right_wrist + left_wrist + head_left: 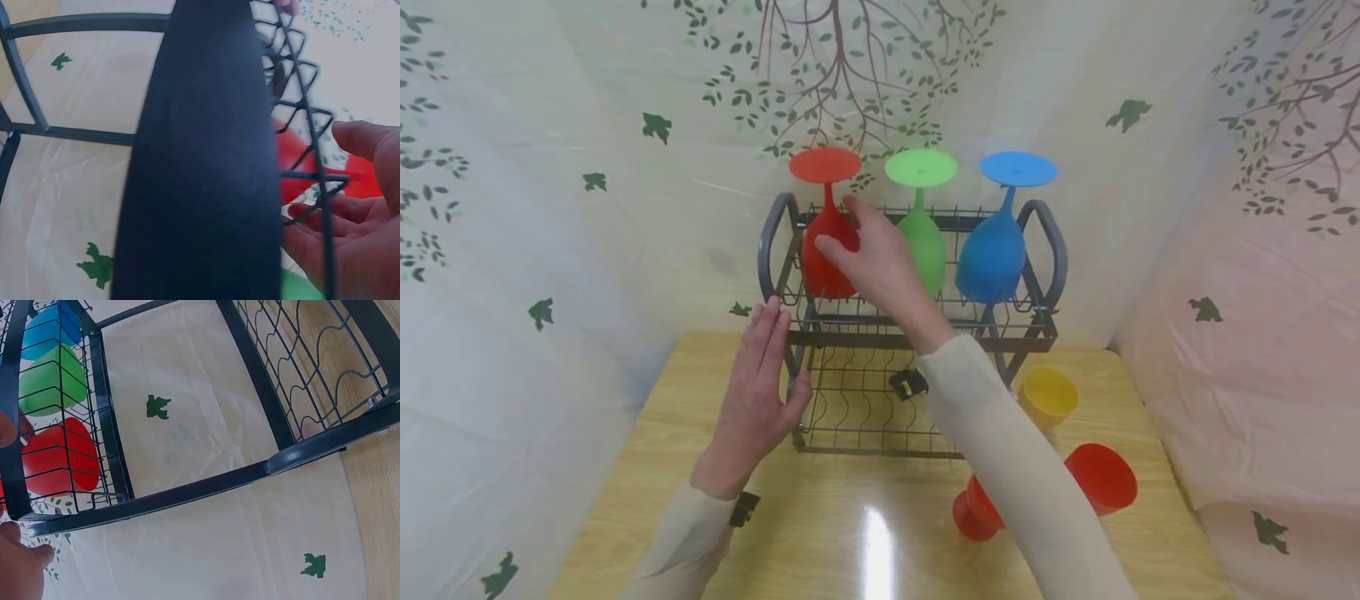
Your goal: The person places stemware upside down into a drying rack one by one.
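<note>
Three plastic goblets, one red [826,271], one green [931,250] and one blue [991,258], stand upside down in a row on the upper tier of a dark wire dish rack [917,340]. My right hand [883,262] reaches over the rack to the red goblet. Its thumb and fingers are spread on either side of the stem in the right wrist view, where a dark rack bar [200,162] hides part of the goblet. Beside the rack's front left corner is my left hand [756,400], fingers straight, holding nothing.
On the wooden table [820,533], right of the rack, are a yellow cup [1048,396] and a red cup [1101,479]. Another red piece [973,517] is partly hidden by my right sleeve. The lower tier has wavy wires [865,408]. Printed cloth [550,275] surrounds the table.
</note>
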`<state>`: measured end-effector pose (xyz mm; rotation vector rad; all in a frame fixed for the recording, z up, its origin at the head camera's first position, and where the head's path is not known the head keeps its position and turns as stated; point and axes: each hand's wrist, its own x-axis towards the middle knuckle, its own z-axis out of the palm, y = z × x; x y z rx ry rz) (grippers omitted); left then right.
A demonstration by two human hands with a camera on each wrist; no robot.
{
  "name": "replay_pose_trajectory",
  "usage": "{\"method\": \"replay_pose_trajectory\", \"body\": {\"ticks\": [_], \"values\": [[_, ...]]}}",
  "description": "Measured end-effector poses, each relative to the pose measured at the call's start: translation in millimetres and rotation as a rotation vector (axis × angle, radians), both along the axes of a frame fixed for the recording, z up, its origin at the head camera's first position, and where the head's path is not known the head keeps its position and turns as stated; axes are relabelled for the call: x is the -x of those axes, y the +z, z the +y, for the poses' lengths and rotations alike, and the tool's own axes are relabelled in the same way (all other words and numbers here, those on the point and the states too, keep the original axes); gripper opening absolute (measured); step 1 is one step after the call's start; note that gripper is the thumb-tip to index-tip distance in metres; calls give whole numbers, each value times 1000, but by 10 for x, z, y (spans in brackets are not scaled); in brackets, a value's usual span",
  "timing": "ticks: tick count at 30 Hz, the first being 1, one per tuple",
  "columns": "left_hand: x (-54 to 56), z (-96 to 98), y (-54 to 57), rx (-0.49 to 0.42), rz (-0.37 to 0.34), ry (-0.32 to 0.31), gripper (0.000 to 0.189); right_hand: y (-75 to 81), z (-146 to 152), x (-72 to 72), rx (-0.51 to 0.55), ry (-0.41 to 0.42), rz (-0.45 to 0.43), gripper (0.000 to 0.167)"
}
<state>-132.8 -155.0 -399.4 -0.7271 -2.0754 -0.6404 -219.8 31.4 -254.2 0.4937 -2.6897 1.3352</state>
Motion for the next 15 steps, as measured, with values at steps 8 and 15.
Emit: {"method": "replay_pose_trajectory", "body": {"ticks": [8,15], "values": [[19,-3,7,-9,5,-20,69,104,117,-202,56,17,91,69],[43,-25,-4,-19,-4,-28,69,159,278,-378,105,57,150,61]]}}
